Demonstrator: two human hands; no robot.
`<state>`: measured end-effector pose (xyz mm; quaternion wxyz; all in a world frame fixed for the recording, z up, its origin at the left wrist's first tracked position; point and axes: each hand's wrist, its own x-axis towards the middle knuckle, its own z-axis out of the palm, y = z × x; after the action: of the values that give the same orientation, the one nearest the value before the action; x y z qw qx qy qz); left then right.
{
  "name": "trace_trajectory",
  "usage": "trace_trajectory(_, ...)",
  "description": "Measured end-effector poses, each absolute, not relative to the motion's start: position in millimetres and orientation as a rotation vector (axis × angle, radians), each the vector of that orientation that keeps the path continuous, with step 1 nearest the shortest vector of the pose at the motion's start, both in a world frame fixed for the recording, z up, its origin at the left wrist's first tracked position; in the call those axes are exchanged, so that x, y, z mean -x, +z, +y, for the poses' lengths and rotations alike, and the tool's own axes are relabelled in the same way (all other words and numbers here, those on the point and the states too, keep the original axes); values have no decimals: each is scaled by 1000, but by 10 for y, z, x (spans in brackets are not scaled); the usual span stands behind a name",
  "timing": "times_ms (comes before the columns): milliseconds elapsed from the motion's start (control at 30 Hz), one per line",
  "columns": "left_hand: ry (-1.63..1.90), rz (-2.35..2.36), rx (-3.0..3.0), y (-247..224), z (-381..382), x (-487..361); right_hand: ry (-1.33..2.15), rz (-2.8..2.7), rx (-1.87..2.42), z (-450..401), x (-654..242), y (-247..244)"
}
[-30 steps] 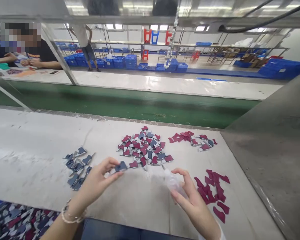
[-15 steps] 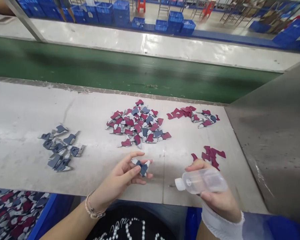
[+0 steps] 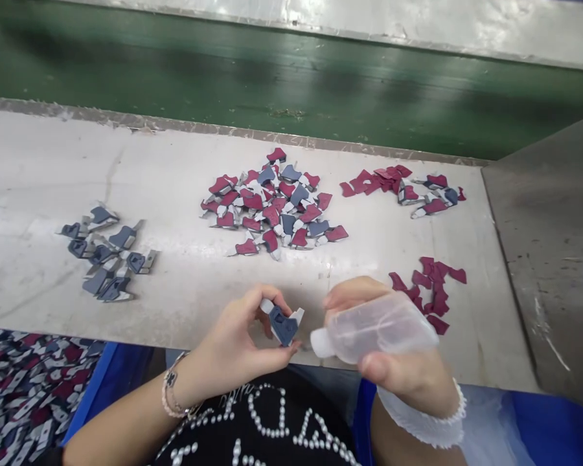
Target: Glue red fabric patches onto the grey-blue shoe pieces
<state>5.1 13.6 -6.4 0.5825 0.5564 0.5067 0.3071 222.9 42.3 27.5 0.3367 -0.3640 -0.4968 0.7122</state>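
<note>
Between the thumb and fingers of my left hand (image 3: 252,336) is a small blue-grey and white plastic part (image 3: 282,325), its hollowed blue face turned up. My right hand (image 3: 398,369) grips a translucent squeeze bottle (image 3: 381,327) with a white cap, tilted so the cap points left toward the part. Cap and part are close but apart. Just beyond my hands lies a heap of similar parts (image 3: 272,210), many topped with maroon pieces. To the right of the bottle are loose flat maroon pieces (image 3: 437,285).
Blue-grey parts (image 3: 104,255) lie in a group at the left. More maroon pieces (image 3: 376,180) and several assembled parts (image 3: 432,194) sit at the back right. A metal panel (image 3: 554,259) bounds the right side. Below left is a blue bin (image 3: 85,401) full of parts; a green belt (image 3: 291,84) runs behind.
The view has tipped down toward the table. The bottle has come nearer to the part, its cap moving left. My left fingers have shifted around the part, showing more of its blue face.
</note>
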Motion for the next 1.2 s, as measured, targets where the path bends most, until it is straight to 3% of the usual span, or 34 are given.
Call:
trace_trajectory(367,658,1155,-1460,-19,149,-63,1587,-1487,1301,281,-2107,393)
trace_trajectory(1200,595,1147,-1459,-29,91,-29,1136,-1902,1241,198,-1981,479)
